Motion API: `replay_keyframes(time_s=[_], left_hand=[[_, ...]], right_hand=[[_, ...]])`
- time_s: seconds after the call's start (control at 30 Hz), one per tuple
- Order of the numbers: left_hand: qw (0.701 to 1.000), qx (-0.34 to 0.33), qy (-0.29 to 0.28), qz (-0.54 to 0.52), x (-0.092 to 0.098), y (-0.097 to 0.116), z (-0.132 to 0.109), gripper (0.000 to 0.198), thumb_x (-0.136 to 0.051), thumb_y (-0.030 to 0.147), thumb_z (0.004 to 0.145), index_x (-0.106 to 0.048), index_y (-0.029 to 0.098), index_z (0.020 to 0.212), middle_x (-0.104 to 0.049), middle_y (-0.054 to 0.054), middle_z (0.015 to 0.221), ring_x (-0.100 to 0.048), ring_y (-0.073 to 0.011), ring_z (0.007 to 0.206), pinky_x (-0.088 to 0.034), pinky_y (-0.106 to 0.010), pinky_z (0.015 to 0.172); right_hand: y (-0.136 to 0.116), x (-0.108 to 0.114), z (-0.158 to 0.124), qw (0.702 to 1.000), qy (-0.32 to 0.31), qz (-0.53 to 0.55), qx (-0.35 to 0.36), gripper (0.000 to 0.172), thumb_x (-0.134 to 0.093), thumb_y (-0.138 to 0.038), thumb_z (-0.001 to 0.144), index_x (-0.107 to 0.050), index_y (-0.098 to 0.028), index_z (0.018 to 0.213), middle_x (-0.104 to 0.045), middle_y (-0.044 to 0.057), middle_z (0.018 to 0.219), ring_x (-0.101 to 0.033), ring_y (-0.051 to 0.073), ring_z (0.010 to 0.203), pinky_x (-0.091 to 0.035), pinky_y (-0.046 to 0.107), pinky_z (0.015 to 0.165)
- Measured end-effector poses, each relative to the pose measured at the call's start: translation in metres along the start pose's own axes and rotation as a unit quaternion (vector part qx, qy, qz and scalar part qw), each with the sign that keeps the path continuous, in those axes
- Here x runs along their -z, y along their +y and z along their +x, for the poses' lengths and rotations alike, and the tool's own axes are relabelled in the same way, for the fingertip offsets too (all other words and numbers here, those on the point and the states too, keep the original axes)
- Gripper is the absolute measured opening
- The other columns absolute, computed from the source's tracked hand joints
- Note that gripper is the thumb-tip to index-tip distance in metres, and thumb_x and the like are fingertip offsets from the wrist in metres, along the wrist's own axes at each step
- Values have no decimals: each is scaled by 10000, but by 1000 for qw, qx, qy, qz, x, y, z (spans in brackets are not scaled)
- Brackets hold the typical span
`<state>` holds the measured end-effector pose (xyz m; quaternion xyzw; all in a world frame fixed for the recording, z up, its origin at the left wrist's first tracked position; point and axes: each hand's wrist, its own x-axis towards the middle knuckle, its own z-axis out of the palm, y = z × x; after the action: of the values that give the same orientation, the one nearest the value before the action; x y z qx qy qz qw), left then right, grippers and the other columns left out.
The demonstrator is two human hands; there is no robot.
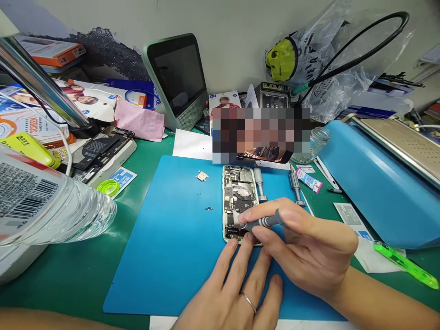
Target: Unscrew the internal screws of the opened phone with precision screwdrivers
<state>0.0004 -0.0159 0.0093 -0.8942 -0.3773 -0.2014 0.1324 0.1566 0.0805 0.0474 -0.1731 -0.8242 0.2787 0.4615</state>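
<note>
An opened smartphone (237, 201) lies on a blue mat (165, 256), its battery and inner boards bare. My right hand (309, 243) grips a small grey screwdriver (264, 223) between thumb and fingers, tilted low over the phone's lower part; its tip is hidden by my fingers. With fingers spread, my left hand (237, 288) rests its fingertips on the phone's bottom edge and wears a ring. To the phone's left lie a small metal plate (202, 175) and a tiny dark part (208, 208). Two more grey screwdrivers stand or lie nearby, one (259, 183) beside the phone, another (296, 188) farther right.
A large clear bottle (85, 215) juts in from the left. Behind the mat are a smart display (178, 73), a partly blurred screen (268, 153) and a glass jar (316, 142). At right sit a blue-sided machine (371, 183) and a green cutter (405, 263).
</note>
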Motion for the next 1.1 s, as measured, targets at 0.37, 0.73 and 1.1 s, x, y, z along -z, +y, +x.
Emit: replay_keyframes(time_s=[0.37, 0.73, 1.1], left_hand=[[1000, 13, 14, -5, -2, 3, 1, 333, -493, 326, 1014, -641, 221, 1293, -686, -42, 1310, -646, -323, 1199, -439, -462, 1038], [1000, 11, 11, -4, -2, 3, 1, 342, -489, 316, 1014, -635, 221, 1308, -682, -46, 1316, -639, -313, 1203, -439, -455, 1034], [1000, 18, 6, -9, -2, 5, -2, 353, -506, 333, 1010, -628, 227, 1323, -655, -50, 1360, -621, -327, 1236, -446, -459, 1041]], right_hand=[[-3, 0, 3, 1000, -6, -10, -10, 831, -581, 148, 780, -458, -328, 1451, -735, 48, 1073, -751, 197, 951, -696, 384, 767], [-3, 1, 4, 998, -14, -57, 16, 827, -642, 124, 773, -459, -302, 1458, -745, 70, 1122, -743, 199, 1012, -683, 380, 803], [-4, 2, 3, 999, 2, -24, -26, 862, -610, 151, 742, -499, -356, 1431, -732, 35, 1172, -747, 203, 999, -701, 374, 752]])
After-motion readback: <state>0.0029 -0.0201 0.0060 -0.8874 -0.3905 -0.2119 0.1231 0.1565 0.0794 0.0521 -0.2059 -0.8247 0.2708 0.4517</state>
